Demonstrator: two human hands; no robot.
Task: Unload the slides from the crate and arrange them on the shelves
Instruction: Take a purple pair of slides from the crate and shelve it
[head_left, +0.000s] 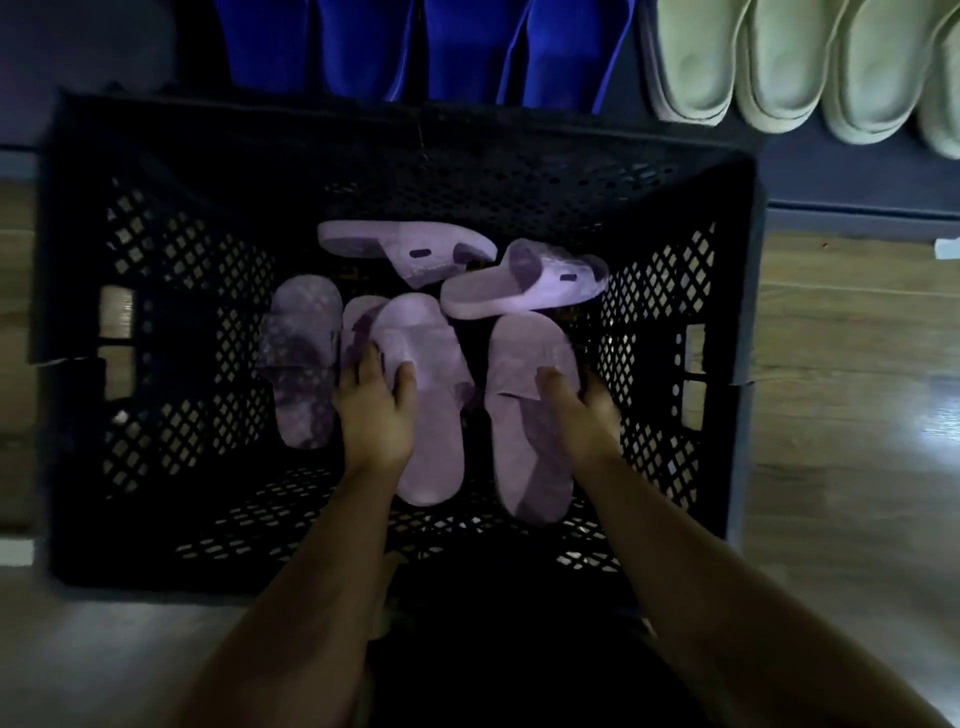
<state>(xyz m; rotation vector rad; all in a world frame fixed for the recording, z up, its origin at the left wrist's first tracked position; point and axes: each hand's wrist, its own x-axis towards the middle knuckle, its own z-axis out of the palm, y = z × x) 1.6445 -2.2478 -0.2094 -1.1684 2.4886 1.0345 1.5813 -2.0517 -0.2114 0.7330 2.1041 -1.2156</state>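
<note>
While left hand grips middle slide and right hand grips right slide, fingers curled round each, advised lift: straight up, clear of crate walls.

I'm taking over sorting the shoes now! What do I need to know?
Left hand grips the middle purple slide; right hand grips the right purple slide. Both slides lie in the black crate.
Other purple slides lie around them in the crate.
Blue slides and cream slides already stand on the shelf behind.
Left to do: lift these two out, shelve them, then the rest.
</note>
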